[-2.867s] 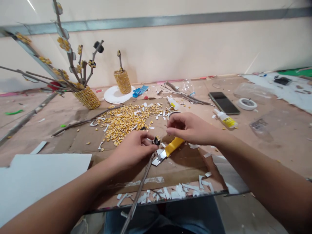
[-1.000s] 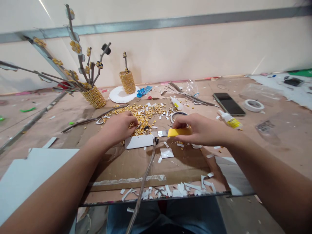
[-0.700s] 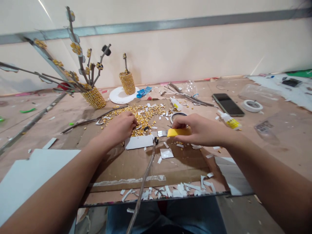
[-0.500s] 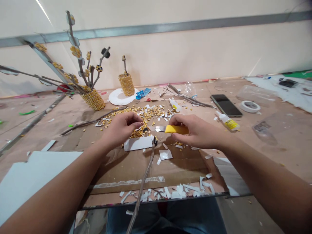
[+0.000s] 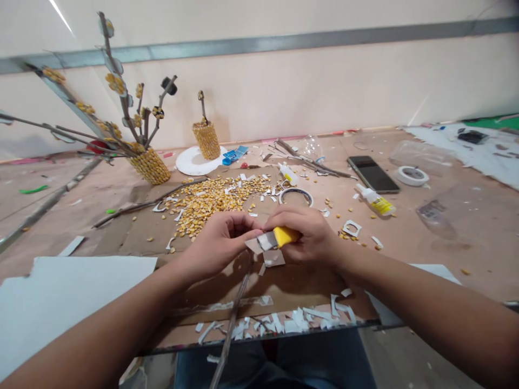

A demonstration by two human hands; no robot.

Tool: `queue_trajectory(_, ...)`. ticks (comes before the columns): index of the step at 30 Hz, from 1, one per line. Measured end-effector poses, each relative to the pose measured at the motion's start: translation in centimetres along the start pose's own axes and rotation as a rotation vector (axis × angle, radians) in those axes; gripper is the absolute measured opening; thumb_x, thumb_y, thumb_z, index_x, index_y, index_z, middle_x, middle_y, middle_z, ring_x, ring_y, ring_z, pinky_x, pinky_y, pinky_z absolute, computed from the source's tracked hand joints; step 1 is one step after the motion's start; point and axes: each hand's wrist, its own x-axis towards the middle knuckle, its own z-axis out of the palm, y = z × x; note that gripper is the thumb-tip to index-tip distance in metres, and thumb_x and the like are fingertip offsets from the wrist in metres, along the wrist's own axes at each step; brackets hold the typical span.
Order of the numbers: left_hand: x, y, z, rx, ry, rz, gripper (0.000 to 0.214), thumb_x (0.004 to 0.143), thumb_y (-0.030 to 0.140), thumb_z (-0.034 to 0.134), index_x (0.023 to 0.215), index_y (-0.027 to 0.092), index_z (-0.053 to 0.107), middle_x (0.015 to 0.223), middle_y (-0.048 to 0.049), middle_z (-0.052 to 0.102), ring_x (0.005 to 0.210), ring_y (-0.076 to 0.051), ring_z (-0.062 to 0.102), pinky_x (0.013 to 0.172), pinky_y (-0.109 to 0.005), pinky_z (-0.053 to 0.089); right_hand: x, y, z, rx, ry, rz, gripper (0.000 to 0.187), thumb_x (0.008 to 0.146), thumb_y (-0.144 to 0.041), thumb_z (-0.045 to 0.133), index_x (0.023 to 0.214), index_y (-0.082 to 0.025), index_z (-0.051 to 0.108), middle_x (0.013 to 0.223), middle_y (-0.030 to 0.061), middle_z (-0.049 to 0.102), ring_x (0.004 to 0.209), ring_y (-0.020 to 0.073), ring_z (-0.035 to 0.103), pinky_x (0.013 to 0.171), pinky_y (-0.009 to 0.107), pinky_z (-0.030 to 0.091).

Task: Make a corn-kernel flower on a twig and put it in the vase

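Note:
My hands meet over the brown cardboard (image 5: 227, 283) in front of me. My right hand (image 5: 310, 237) is closed on a yellow-handled cutter (image 5: 285, 235), its short metal blade pointing left. My left hand (image 5: 222, 243) pinches a small pale piece of paper (image 5: 254, 246) right at the blade's tip. Just below them lie another white paper scrap (image 5: 274, 259) and a thin grey stick (image 5: 233, 319) that runs towards me. Behind the hands a heap of yellow corn kernels (image 5: 206, 199) is spread out.
At the back left are a corn-covered vase with branches (image 5: 150, 165) and a smaller corn-covered cup (image 5: 206, 139) on a white plate (image 5: 190, 162). Right: tape ring (image 5: 295, 195), glue bottle (image 5: 375, 199), phone (image 5: 373, 174), tape roll (image 5: 411, 174). White sheet (image 5: 60, 302) at left; paper scraps (image 5: 292, 323) along the front edge.
My left hand left the corn heap and came back to the centre. My right hand drew the cutter nearer and lower, so both hands now meet over a small paper piece.

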Motion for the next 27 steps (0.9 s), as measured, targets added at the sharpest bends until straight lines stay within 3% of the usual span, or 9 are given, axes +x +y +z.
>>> queue_trajectory(5, 0.1, -0.1, 0.3, -0.058, -0.003, 0.021, 0.027, 0.078, 0.041, 0.084, 0.084, 0.017, 0.075, 0.075, -0.0022, 0.071, 0.065, -0.013, 0.062, 0.059, -0.024, 0.047, 0.0, -0.2, 0.2, -0.082, 0.019, -0.021, 0.019, 0.086, -0.018, 0.064, 0.105, -0.023, 0.069, 0.094, 0.0078, 0.076, 0.079, 0.0192, 0.069, 0.069, 0.030, 0.051)
queue_trajectory(9, -0.2, 0.4, 0.4, -0.074, 0.102, 0.057, 0.023, 0.076, 0.036, 0.083, 0.077, 0.016, 0.072, 0.071, -0.0010, 0.070, 0.062, -0.012, 0.060, 0.060, -0.024, 0.048, 0.5, -1.0, -0.3, -0.174, 0.028, 0.072, 0.009, 0.089, -0.028, 0.067, 0.092, -0.020, 0.065, 0.074, 0.0017, 0.065, 0.063, 0.0153, 0.056, 0.061, 0.028, 0.039)
queue_trajectory(12, -0.4, 0.5, 0.3, -0.095, 0.175, 0.101, 0.019, 0.078, 0.032, 0.080, 0.076, 0.017, 0.069, 0.069, -0.0003, 0.070, 0.059, -0.011, 0.058, 0.060, -0.024, 0.048, 0.7, -1.3, -0.9, -0.212, 0.056, 0.160, 0.035, 0.097, -0.049, 0.060, 0.077, -0.021, 0.055, 0.065, -0.0018, 0.051, 0.057, 0.0134, 0.044, 0.058, 0.029, 0.031)
queue_trajectory(14, -0.5, 0.3, 0.2, -0.138, 0.215, 0.115, 0.017, 0.080, 0.032, 0.079, 0.078, 0.017, 0.070, 0.070, -0.0004, 0.071, 0.059, -0.011, 0.058, 0.059, -0.023, 0.047, 0.8, -1.4, -1.1, -0.242, 0.060, 0.201, 0.043, 0.100, -0.053, 0.055, 0.071, -0.022, 0.048, 0.064, -0.0026, 0.046, 0.057, 0.0128, 0.040, 0.058, 0.029, 0.028)
queue_trajectory(20, -0.6, -0.4, 0.3, -0.234, 0.246, 0.137, 0.018, 0.082, 0.032, 0.082, 0.083, 0.016, 0.072, 0.071, 0.0000, 0.071, 0.060, -0.011, 0.062, 0.059, -0.022, 0.051, 0.8, -1.4, -0.7, -0.281, 0.030, 0.222, 0.049, 0.098, -0.058, 0.056, 0.067, -0.022, 0.046, 0.060, -0.0042, 0.041, 0.054, 0.0116, 0.039, 0.056, 0.028, 0.024)
queue_trajectory(27, -0.8, 0.3, 0.7, -0.213, 0.213, 0.189, 0.014, 0.081, 0.026, 0.081, 0.080, 0.016, 0.071, 0.065, 0.0012, 0.069, 0.058, -0.010, 0.062, 0.058, -0.020, 0.050, 0.5, -0.9, -0.3, -0.318, 0.055, 0.178, 0.052, 0.100, -0.058, 0.057, 0.065, -0.020, 0.048, 0.059, -0.0046, 0.042, 0.053, 0.0103, 0.038, 0.055, 0.027, 0.022)
